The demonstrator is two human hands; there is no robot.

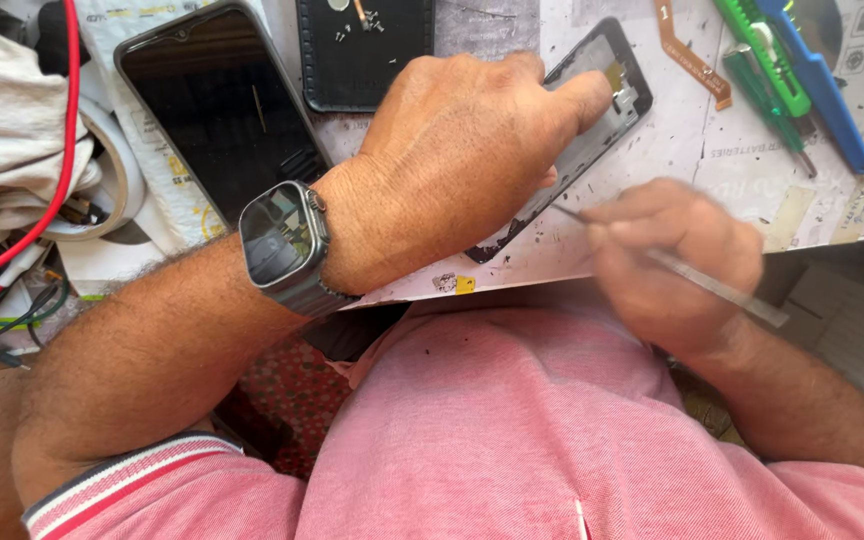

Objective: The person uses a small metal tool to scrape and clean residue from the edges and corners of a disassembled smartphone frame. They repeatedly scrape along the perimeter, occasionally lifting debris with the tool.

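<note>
Head view: left hand (462,160) presses flat on a dark phone frame (592,110), fingers spread over it. Right hand (677,255), just beside, pinches 1 thin metal tool (712,285), its tip at the frame's edge.

I have only one view, from the camera worn on the head: it looks steeply down over the chest, very close above the left hand (452,170) and right hand (677,255), with the worktable (652,150) just beyond them.
</note>
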